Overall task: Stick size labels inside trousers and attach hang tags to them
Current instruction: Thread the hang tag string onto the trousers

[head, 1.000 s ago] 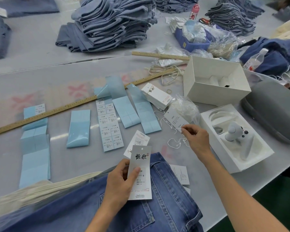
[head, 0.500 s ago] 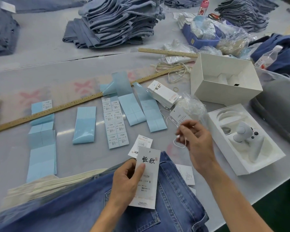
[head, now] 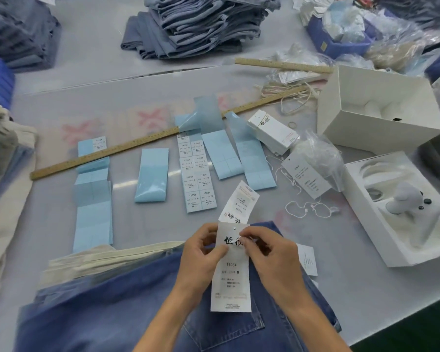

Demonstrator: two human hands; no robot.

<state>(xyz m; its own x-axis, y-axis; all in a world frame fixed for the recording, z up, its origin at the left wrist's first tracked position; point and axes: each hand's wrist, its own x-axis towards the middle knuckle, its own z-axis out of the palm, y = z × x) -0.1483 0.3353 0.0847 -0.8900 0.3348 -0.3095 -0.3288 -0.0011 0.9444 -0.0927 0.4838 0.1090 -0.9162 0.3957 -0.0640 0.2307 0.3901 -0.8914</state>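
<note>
A wide pale grey desk [head: 92, 80] fills the view, its glossy top catching overhead light; dark green floor [head: 417, 331] shows past its near right corner.

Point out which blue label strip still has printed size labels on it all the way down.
The fourth strip from the left, just left of the two slanted blank strips: white printed labels run its full length. The far-left strip keeps only one at its top.
</note>
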